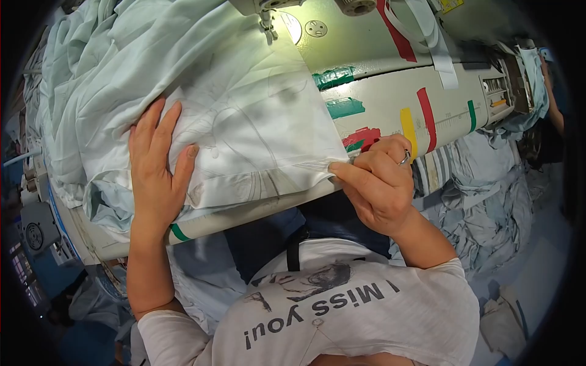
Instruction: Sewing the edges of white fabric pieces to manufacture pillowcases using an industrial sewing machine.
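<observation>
A large white fabric piece (244, 128) with faint grey line drawings lies over the sewing table, its near edge folded into a hem (244, 186). My left hand (157, 152) rests flat on it at the left, fingers spread. At the right corner of the hem, my right hand (381, 183) pinches the cloth between thumb and fingers; a ring shows on one finger. Above the cloth, the sewing machine's presser foot (268, 25) stands at the top, beside the cloth's far right edge. Pale green fabric (91, 79) is bunched up at the left.
Red, yellow and green tape strips (427, 120) mark the table on the right. White ribbon (444, 64) hangs across the machine bed. Piles of pale cloth (488, 201) lie beyond the table at the right. A grey motor box (40, 227) is at the far left.
</observation>
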Tool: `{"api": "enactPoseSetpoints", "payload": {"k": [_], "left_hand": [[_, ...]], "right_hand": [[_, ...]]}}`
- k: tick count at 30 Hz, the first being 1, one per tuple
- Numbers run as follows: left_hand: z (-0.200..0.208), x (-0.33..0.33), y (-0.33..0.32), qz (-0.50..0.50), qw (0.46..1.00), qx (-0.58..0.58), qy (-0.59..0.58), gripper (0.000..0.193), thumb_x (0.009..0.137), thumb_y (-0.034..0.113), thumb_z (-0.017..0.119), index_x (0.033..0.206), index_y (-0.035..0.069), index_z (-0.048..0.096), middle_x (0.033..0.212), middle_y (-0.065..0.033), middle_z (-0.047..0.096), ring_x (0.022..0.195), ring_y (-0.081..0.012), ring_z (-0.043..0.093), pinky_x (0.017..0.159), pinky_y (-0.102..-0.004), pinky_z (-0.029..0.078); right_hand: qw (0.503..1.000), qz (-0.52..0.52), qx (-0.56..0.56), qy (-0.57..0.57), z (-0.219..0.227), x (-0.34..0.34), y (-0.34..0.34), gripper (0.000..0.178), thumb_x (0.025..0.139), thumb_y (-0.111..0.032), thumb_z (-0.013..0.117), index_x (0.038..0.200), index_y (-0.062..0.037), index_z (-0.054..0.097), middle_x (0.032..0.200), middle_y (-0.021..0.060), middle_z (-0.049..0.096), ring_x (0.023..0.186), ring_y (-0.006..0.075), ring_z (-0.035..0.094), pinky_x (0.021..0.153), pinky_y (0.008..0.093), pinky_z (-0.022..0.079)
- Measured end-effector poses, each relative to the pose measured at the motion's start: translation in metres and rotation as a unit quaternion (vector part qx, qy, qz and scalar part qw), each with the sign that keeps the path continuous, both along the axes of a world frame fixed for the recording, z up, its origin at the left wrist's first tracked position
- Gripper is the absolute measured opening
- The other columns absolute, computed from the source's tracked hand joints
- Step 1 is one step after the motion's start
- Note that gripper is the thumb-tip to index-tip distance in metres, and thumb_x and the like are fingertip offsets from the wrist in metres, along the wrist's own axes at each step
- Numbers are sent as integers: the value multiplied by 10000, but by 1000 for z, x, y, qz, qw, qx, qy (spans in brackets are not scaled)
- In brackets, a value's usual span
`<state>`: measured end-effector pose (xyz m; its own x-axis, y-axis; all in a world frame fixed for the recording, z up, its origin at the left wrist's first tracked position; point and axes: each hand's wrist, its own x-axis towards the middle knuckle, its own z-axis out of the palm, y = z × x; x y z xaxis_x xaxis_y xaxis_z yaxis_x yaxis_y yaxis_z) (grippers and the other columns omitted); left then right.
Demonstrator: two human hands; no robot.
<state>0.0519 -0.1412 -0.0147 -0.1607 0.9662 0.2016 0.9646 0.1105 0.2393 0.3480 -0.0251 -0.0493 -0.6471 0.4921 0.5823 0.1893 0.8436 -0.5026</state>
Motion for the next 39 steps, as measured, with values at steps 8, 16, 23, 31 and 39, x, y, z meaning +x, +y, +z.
{"api": "enactPoseSetpoints", "payload": {"k": [8, 16, 23, 31, 39], "left_hand": [[-1, -7, 3, -8, 1000, 3, 1, 551, 842, 141, 649, 1372, 70, 517, 1445, -156, 449, 1332, -340, 401, 1140, -482, 215], [16, -23, 0, -31, 998, -34, -32, 539, 830, 95, 642, 1352, 45, 521, 1433, -179, 453, 1325, -348, 414, 1114, -409, 302], [50, 8, 26, 26, 986, -97, 135, 436, 794, 2, 576, 1230, -9, 559, 1277, -223, 553, 1151, -397, 536, 985, -420, 434], [37, 133, 128, -278, 957, 2, -80, 324, 747, 15, 608, 1066, -35, 582, 1006, -166, 597, 939, -358, 599, 769, -407, 506], [-10, 164, 229, -299, 932, 201, -24, 131, 734, 47, 608, 864, 50, 604, 924, -100, 599, 878, -301, 608, 749, -396, 517]], "right_hand": [[1000, -7, 1, -12, 3, -4, 3, 281, 634, -28, 748, 911, -69, 724, 763, 15, 553, 723, 222, 499, 739, 377, 340], [1000, -12, 8, -2, 2, -6, 3, 257, 636, -37, 746, 888, -74, 716, 771, 20, 564, 731, 223, 510, 749, 379, 350], [999, -11, 21, -34, 8, -6, 2, 212, 667, -50, 744, 873, -84, 704, 941, 37, 680, 933, 237, 620, 912, 412, 388], [1000, 15, 6, -18, 5, -3, 7, 246, 643, -53, 738, 885, -79, 702, 964, 22, 672, 970, 226, 608, 913, 428, 390], [1000, -4, -4, -3, -3, -6, 2, 207, 668, -53, 707, 869, -104, 699, 984, -7, 674, 967, 187, 604, 943, 430, 380]]}}
